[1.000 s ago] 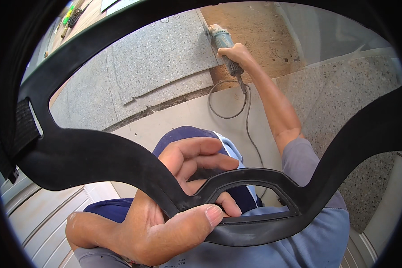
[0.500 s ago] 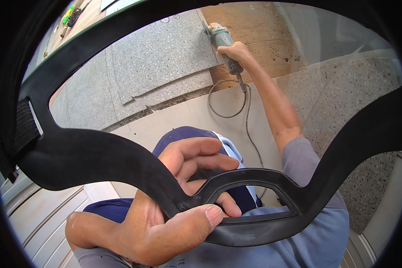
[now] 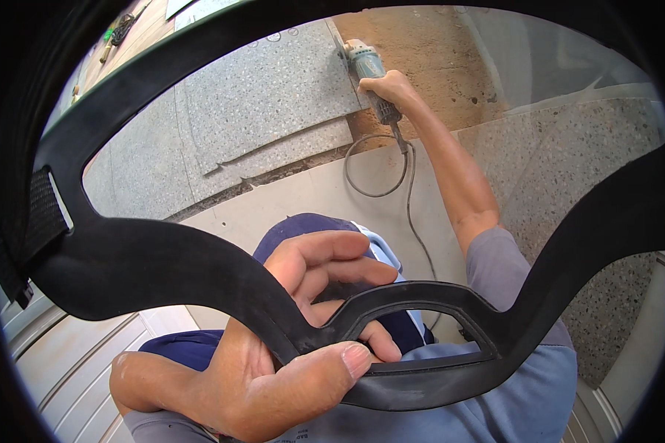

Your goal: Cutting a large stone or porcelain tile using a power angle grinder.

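My left hand (image 3: 288,384) grips a large black visor frame (image 3: 162,266) with a clear, hazy lens, thumb over its lower bar and fingers curled behind. A black strap (image 3: 44,203) hangs at its left. Beyond, my right hand (image 3: 393,90) is closed round a grey-green and black angle grinder (image 3: 368,65), whose head rests by the right edge of a grey speckled slab (image 3: 266,96), over a rough brown surface (image 3: 451,66). The grinder’s dark cord (image 3: 377,194) loops below it and runs down toward my body.
Overlapping slab pieces lie left of the grinder above a pale smooth surface (image 3: 318,184). A darker speckled surface (image 3: 569,162) is at right. Tools with green parts (image 3: 114,33) lie at top left. My bent knee (image 3: 295,225) is below, a white slatted panel (image 3: 81,354) at lower left.
The visor and my left hand sit very slightly lower in the picture. My right hand and the grinder show hardly any movement.
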Demonstrator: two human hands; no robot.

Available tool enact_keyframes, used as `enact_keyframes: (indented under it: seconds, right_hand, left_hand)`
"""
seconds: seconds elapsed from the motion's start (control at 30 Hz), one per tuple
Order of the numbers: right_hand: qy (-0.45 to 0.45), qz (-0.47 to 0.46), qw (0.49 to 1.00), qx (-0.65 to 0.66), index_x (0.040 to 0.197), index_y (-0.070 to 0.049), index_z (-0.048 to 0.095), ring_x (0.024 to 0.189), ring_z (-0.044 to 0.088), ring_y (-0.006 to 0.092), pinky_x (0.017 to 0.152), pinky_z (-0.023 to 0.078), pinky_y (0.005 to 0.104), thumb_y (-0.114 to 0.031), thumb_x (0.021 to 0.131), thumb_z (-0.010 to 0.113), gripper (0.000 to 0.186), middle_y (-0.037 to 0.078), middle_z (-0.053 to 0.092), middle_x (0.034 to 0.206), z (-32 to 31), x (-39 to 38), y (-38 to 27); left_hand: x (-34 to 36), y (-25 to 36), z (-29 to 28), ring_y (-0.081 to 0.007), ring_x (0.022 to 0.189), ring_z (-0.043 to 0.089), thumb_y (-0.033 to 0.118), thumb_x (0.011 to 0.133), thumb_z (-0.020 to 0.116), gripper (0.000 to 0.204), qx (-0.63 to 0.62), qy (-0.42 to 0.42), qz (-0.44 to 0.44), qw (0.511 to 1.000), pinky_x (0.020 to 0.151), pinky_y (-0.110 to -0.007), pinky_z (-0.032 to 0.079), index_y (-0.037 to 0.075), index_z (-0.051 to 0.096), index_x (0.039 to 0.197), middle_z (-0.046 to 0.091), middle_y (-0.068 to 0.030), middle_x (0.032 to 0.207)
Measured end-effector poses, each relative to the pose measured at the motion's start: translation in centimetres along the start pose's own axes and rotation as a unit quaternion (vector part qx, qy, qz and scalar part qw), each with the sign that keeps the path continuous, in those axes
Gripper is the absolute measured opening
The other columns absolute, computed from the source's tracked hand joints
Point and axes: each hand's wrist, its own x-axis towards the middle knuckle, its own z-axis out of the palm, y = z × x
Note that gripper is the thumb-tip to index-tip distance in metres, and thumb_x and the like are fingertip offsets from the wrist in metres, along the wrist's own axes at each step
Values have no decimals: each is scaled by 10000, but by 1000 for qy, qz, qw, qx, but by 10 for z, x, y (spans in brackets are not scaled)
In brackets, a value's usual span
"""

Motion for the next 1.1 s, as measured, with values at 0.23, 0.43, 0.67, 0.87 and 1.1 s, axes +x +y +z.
enact_keyframes:
  seconds: [0.23,0.43,0.67,0.87,1.1]
  right_hand:
    - [2,-4,1000,11,925,60,732,631,666,222,542,503,358,-379,674,816,513,150,697,794,0,-3,-1]
    - [-4,-5,1000,25,914,68,727,616,666,219,526,504,354,-376,671,816,514,152,697,793,1,-3,0]
    - [1,5,1000,11,896,57,734,619,667,225,529,498,363,-376,652,817,504,152,699,786,1,0,-2]
    - [-6,5,1000,5,907,39,744,624,661,219,522,480,360,-388,637,806,509,147,703,792,-3,-2,-9]
    - [-2,-8,1000,7,933,49,745,633,663,222,534,488,363,-395,628,811,542,143,703,800,-4,-2,-14]
  left_hand:
    - [1,1,1,-358,988,718,201,704,744,950,-9,4,5,1000,916,-420,623,-172,262,1432,494,-397,1285]
    - [2,2,0,-362,988,716,199,707,740,944,-12,2,5,1000,906,-420,629,-175,260,1429,493,-399,1284]
    - [5,7,1,-365,990,716,187,704,732,935,-16,9,-2,1000,911,-421,628,-181,262,1423,492,-402,1280]
    - [4,9,3,-363,991,716,179,698,728,933,-14,27,-3,1000,903,-418,629,-187,263,1419,496,-401,1274]
    - [6,9,-4,-363,996,712,184,705,731,940,-12,1,-3,1000,916,-426,630,-182,251,1426,488,-395,1284]
